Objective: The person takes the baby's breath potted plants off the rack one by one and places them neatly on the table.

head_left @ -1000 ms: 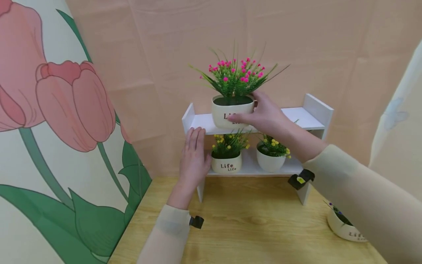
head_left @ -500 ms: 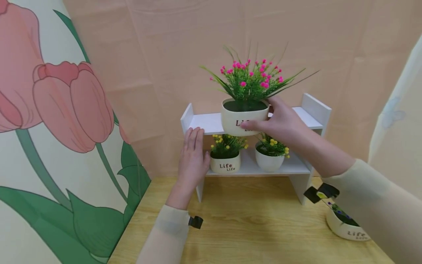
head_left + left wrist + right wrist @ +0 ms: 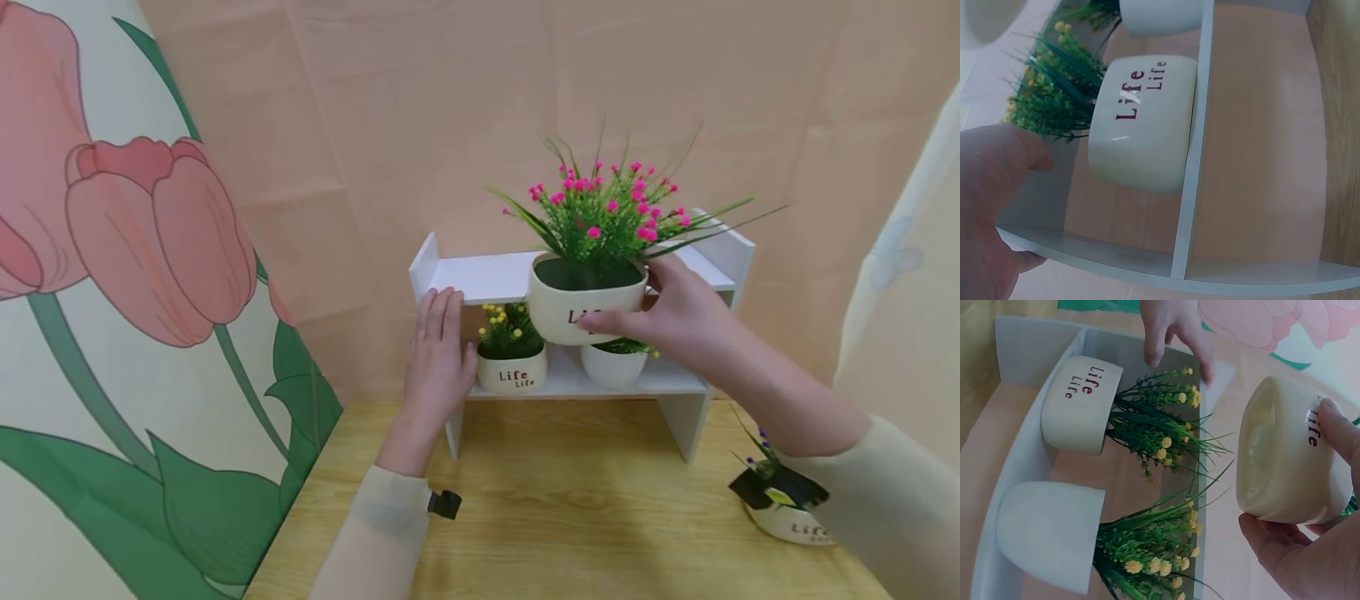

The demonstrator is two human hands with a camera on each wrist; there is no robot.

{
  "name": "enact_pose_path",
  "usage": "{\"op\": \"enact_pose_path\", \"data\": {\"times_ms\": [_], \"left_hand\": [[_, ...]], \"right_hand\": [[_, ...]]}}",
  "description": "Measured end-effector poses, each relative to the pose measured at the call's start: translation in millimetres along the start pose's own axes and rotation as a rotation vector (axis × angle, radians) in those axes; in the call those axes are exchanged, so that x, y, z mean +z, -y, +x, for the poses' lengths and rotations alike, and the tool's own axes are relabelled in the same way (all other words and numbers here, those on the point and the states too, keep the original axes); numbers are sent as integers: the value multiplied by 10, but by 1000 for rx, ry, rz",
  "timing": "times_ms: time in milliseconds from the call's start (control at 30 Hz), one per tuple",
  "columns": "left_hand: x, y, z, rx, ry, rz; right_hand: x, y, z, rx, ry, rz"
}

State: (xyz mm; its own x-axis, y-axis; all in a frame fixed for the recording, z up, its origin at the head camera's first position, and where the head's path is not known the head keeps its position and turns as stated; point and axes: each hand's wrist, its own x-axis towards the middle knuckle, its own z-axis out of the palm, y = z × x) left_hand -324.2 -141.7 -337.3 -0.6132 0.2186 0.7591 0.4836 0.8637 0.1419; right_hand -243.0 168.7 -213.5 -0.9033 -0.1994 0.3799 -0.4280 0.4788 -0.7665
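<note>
My right hand (image 3: pixel 686 312) holds a cream oval flowerpot (image 3: pixel 585 315) of pink artificial flowers, thumb on its front lettering and fingers behind. The pot is upright in front of the white two-tier shelf (image 3: pixel 480 279), partly hiding the white pot (image 3: pixel 613 367) on the lower tier. In the right wrist view the bottom of the held pot (image 3: pixel 1260 450) shows. My left hand (image 3: pixel 438 358) grips the shelf's left end, fingers on the upper tier's front corner, thumb inside the lower compartment. Beside that thumb stands a "Life" pot (image 3: pixel 1141 125) with yellow flowers.
Another "Life" pot (image 3: pixel 787 523) with purple flowers stands on the wooden table (image 3: pixel 570 517) at the right, partly hidden by the right wrist's black camera mount. A peach cloth backdrop (image 3: pixel 420 108) hangs behind the shelf. A tulip-printed panel (image 3: pixel 150 250) lines the left.
My right hand has carried the pink-flowered pot to the right, down and towards me, from over the upper tier to in front of the shelf. The left hand has stayed in place.
</note>
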Motion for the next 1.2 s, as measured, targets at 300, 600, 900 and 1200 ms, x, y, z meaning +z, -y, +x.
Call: {"op": "enact_pose_path", "data": {"times_ms": [300,600,900,1200], "left_hand": [[-23,-8,-12,19,-14,-10],[-37,-8,-36,23,-11,-9],[-34,13,-42,24,-10,-22],[-28,15,-39,28,-10,-12]], "right_hand": [[-46,-137,-283,5,-6,-19],[-50,-339,-545,29,-18,5],[-113,-542,-819,103,-37,-46],[-142,-811,-1028,137,-34,-97]]}}
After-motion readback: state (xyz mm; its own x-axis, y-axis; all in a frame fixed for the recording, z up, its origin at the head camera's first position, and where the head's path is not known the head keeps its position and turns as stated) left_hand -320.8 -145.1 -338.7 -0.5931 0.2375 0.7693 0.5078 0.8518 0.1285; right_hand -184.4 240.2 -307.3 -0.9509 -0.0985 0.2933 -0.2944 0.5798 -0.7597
